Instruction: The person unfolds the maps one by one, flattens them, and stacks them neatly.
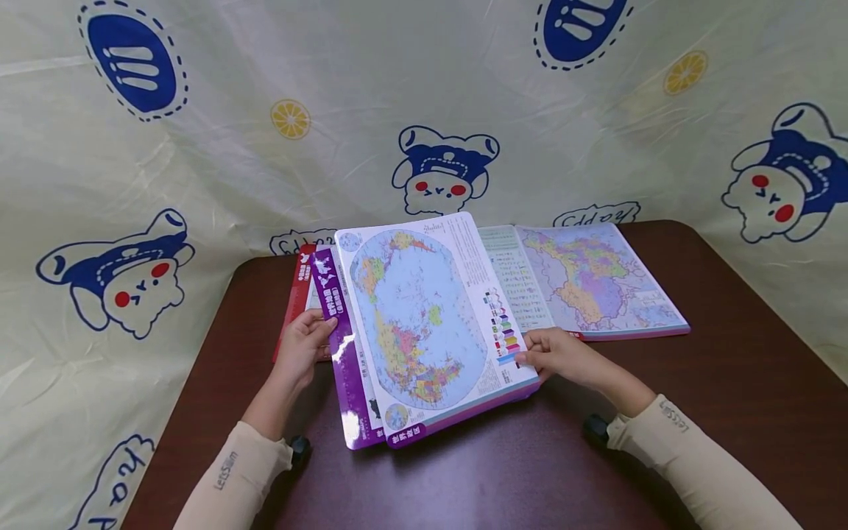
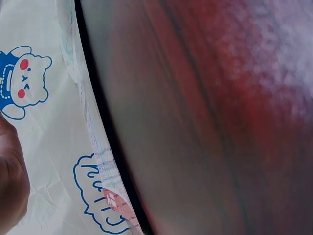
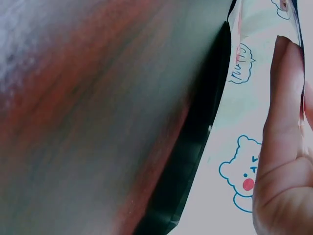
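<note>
Above the table, both hands hold a purple-covered map book (image 1: 424, 324), tilted, a colourful world map on its upper face. The left hand (image 1: 306, 346) pinches the purple strip at its left side between thumb and fingers. At the lower right corner, the right hand (image 1: 555, 357) grips the edge with its thumb on top. Part of a hand (image 2: 12, 176) shows at the left wrist view's edge. The right wrist view shows fingers (image 3: 286, 127) against a thin sheet edge. Behind the held book lies an open red-edged map book (image 1: 596, 283), partly covered.
A dark brown table (image 1: 722, 412) spreads under everything, its far edge close to the open book. A pale curtain (image 1: 344, 66) with printed bears and orange slices hangs behind it. Dark wrist devices (image 1: 596, 428) sit below the cuffs.
</note>
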The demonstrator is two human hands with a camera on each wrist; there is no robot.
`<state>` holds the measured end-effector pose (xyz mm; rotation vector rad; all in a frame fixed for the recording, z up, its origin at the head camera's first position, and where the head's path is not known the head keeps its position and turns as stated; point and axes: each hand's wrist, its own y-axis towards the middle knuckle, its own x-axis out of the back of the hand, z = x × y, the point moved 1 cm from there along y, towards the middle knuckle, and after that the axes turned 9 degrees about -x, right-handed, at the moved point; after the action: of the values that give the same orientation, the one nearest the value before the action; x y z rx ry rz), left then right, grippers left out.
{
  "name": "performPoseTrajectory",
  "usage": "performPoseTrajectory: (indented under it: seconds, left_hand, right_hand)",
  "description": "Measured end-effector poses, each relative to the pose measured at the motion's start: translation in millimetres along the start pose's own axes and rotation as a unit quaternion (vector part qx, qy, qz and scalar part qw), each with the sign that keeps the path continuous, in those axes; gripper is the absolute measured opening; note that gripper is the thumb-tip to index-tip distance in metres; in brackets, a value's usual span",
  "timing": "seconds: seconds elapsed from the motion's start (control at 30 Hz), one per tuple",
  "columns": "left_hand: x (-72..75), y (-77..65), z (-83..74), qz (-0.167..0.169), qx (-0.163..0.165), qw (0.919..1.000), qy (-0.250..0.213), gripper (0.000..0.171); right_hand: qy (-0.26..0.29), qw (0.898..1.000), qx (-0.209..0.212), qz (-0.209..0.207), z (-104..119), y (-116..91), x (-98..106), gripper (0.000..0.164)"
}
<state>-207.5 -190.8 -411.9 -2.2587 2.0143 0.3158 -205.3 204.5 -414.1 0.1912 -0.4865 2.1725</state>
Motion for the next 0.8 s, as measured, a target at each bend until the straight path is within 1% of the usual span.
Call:
performPoseTrajectory:
  seconds: [0.23, 0.33, 0.43, 0.53, 0.6, 0.8]
  left_hand:
    - [0.8, 1.0, -2.1, 0.004, 0.005, 0.9999, -0.012, 0.007]
    - [1.8, 1.5, -3.9, 0.006, 0.002, 0.9999, -0.01, 0.008]
    - [5.0, 2.2, -5.8, 0.009, -0.002, 1.0, 0.001, 0.006]
    - [10.1, 3.0, -6.9, 0.001, -0.001, 0.9999, 0.013, 0.006]
    - [14.3, 3.8, -7.1, -0.004, 0.003, 0.9999, 0.016, 0.007]
    - [27.3, 6.5, -9.2, -0.027, 0.002, 0.9994, 0.023, 0.007]
  right_hand:
    - [0.014, 0.999, -0.017, -0.03, 0.9, -2.3, 5.2, 0.022]
    - [0.003, 0.998, -0.025, -0.049, 1.6, -3.6, 7.7, 0.023]
    - [-0.009, 0.997, -0.031, -0.072, 2.8, -6.6, 11.8, 0.023]
    - [-0.012, 0.995, -0.034, -0.093, 2.9, -10.4, 17.7, 0.023]
    - [-0.01, 0.994, -0.035, -0.104, 2.5, -13.0, 22.5, 0.024]
    - [0.0, 0.989, -0.046, -0.138, -3.1, -21.3, 39.7, 0.024]
